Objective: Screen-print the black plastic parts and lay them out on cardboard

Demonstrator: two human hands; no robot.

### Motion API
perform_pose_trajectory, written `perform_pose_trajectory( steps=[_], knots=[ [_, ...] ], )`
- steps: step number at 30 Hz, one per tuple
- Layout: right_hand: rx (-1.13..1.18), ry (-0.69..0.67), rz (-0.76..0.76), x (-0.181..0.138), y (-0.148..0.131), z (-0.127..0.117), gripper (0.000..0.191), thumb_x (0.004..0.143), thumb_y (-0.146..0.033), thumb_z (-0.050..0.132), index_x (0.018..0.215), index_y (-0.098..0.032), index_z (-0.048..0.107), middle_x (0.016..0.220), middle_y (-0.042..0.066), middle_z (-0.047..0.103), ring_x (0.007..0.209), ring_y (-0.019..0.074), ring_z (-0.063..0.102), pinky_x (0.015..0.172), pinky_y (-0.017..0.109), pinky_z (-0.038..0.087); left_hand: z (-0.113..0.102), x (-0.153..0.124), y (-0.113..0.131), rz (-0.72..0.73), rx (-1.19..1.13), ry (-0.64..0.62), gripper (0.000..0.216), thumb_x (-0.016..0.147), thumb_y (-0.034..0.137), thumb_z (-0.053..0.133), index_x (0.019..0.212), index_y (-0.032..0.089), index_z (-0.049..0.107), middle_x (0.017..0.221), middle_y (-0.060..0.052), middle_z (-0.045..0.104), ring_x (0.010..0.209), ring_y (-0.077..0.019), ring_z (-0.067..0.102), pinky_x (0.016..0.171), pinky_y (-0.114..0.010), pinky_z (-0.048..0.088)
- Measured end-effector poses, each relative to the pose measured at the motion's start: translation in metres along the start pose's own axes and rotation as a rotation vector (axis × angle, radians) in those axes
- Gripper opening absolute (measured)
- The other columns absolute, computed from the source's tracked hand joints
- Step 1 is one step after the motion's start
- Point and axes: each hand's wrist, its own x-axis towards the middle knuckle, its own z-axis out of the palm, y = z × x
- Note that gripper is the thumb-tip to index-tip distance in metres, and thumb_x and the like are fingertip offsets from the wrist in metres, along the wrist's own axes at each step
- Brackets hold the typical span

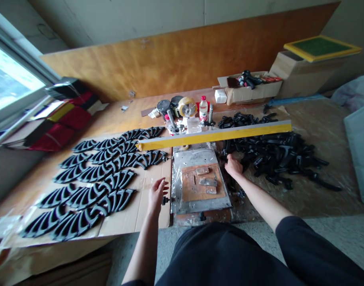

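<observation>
My left hand [158, 194] is over the cardboard at the left edge of the metal plate [186, 157], its fingers apart and nothing visible in them. A small black knob [165, 200] is close beside it. My right hand [233, 166] is at the left edge of a heap of black plastic parts [277, 153], fingers curled together; what they hold, if anything, is hidden. Between my hands, a brown board [188, 192] with small blocks [208, 182] on it lies on the plate. Curved black parts [89, 194] stand in rows on the left.
A yellow-and-grey bar [214, 137] spans above the plate's far end. Behind it are a tape roll [187, 107], a red-capped bottle [203, 109] and dark jars [164, 107]. An open cardboard box [253, 93] stands at the back right, and a grey plastic bin [361, 147] at far right.
</observation>
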Motion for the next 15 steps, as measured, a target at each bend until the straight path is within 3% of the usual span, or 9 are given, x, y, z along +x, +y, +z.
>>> perform_pose_trajectory(
  steps=[3, 5, 7, 11, 13, 15],
  knots=[
    [0.114, 0.057, 0.063, 0.003, 0.013, -0.007, 0.039, 0.086, -0.025, 0.053, 0.125, -0.022, 0.057, 0.104, 0.012, 0.069, 0.093, 0.0264, 0.065, 0.079, 0.037, 0.048, -0.006, -0.005, 0.005, 0.01, -0.005, 0.019, 0.061, 0.066, 0.062, 0.067, 0.105, 0.014, 0.066, 0.092, -0.011, 0.07, 0.068, -0.0158, 0.065, 0.055, -0.025, 0.048],
    [0.194, 0.133, -0.038, -0.004, 0.02, -0.011, 0.035, 0.087, -0.024, 0.052, 0.12, -0.023, 0.062, 0.107, 0.009, 0.069, 0.096, 0.0246, 0.065, 0.082, 0.036, 0.049, -0.014, -0.007, 0.007, 0.01, -0.01, 0.051, 0.061, 0.067, 0.061, 0.067, 0.104, 0.014, 0.066, 0.091, -0.011, 0.07, 0.068, -0.0155, 0.064, 0.055, -0.024, 0.048],
    [0.249, 0.166, -0.291, -0.021, 0.016, -0.011, 0.032, 0.09, -0.023, 0.049, 0.117, -0.024, 0.066, 0.109, 0.007, 0.068, 0.098, 0.0215, 0.063, 0.086, 0.033, 0.048, -0.019, -0.008, 0.013, 0.019, -0.017, 0.077, 0.059, 0.068, 0.06, 0.067, 0.104, 0.013, 0.066, 0.09, -0.01, 0.069, 0.067, -0.0148, 0.064, 0.055, -0.024, 0.048],
    [0.134, 0.049, -0.906, -0.072, -0.027, -0.005, 0.036, 0.094, -0.018, 0.044, 0.119, -0.028, 0.068, 0.104, 0.005, 0.065, 0.093, 0.017, 0.06, 0.084, 0.028, 0.046, -0.012, 0.0, 0.051, 0.122, -0.058, 0.07, 0.051, 0.074, 0.053, 0.066, 0.106, 0.014, 0.065, 0.091, -0.008, 0.068, 0.068, -0.0126, 0.063, 0.056, -0.021, 0.047],
    [-0.032, 0.034, -1.069, -0.092, -0.051, -0.003, 0.038, 0.092, -0.015, 0.046, 0.119, -0.029, 0.069, 0.101, 0.006, 0.063, 0.094, 0.0192, 0.057, 0.086, 0.031, 0.044, 0.0, 0.006, 0.081, 0.218, -0.099, 0.033, 0.046, 0.077, 0.05, 0.064, 0.108, 0.016, 0.064, 0.089, -0.006, 0.068, 0.068, -0.0113, 0.062, 0.056, -0.02, 0.047],
    [-0.169, 0.056, -1.127, -0.102, -0.066, -0.002, 0.038, 0.09, -0.014, 0.049, 0.12, -0.028, 0.068, 0.1, 0.008, 0.063, 0.098, 0.0225, 0.054, 0.088, 0.035, 0.042, 0.014, 0.009, 0.113, 0.325, -0.158, -0.006, 0.041, 0.081, 0.05, 0.061, 0.105, 0.018, 0.063, 0.085, -0.004, 0.068, 0.065, -0.0101, 0.061, 0.055, -0.019, 0.047]
  ],
)
